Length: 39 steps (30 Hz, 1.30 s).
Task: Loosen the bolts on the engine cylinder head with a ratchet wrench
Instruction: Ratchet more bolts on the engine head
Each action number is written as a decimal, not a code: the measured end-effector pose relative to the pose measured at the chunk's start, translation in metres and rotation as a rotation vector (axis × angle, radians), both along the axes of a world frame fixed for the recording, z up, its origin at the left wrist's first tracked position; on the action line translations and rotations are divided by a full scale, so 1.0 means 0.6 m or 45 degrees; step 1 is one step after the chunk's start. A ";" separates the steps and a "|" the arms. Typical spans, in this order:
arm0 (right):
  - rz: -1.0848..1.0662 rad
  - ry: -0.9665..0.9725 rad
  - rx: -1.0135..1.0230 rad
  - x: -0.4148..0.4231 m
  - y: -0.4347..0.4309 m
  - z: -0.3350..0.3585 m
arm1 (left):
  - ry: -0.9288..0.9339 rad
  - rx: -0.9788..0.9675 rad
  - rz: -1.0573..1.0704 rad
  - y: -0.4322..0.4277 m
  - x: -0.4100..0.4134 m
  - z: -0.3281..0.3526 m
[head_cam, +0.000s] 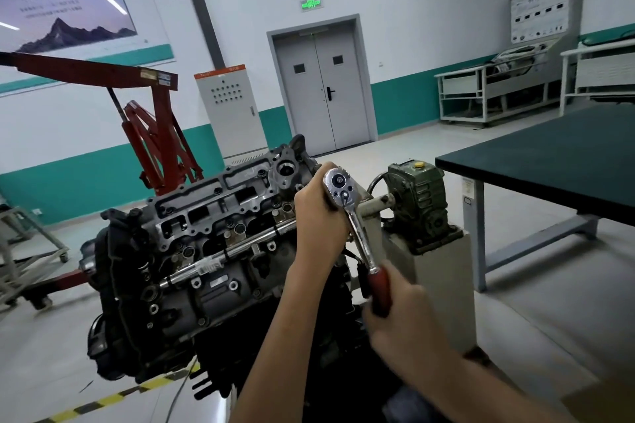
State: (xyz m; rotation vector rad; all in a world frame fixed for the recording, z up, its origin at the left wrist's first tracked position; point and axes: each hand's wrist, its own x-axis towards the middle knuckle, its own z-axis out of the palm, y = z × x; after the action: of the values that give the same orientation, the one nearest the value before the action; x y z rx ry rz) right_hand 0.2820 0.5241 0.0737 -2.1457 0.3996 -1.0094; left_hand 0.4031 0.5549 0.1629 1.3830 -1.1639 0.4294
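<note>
Your left hand (318, 213) is clamped round the head of the ratchet wrench (357, 227) and your right hand (405, 323) is wrapped on its red handle, at the right end of the engine cylinder head (220, 213); pull off-axis and the socket may slip, rounding the bolt or driving your knuckles into the casting; socket and bolt sit hidden behind your left hand, so seating cannot be told.

Person, head-camera view, two arms listed. Left forearm (271, 336): bare, running from the lower centre edge of the frame up to mid-frame. Left hand (318, 216): bare, mid-frame. Right forearm (481, 385): bare, entering at the lower right corner. Right hand (405, 319): bare, lower right of centre, slightly blurred.
</note>
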 end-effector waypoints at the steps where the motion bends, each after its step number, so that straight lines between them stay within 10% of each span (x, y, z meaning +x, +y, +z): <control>1: 0.030 -0.034 0.088 0.008 0.023 -0.003 | 0.007 0.005 -0.007 0.002 0.002 0.000; 5: 0.064 -0.010 0.076 0.003 0.007 0.001 | 0.002 0.097 -0.008 0.008 0.010 0.006; 15: -0.232 0.302 -0.970 -0.031 -0.213 0.162 | 0.046 0.342 -0.089 0.021 0.008 0.032; 29: 0.075 -0.074 0.161 0.011 0.038 0.004 | 0.060 0.045 -0.004 0.013 0.006 0.008; 39: -0.212 0.304 -0.908 -0.032 -0.191 0.156 | 0.078 0.290 -0.049 0.026 0.008 0.032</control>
State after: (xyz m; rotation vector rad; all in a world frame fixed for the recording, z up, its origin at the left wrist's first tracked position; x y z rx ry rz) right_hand 0.2626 0.4098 0.1673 -2.9310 0.3687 -1.1003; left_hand 0.4077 0.5707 0.1823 1.5560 -1.2148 0.2303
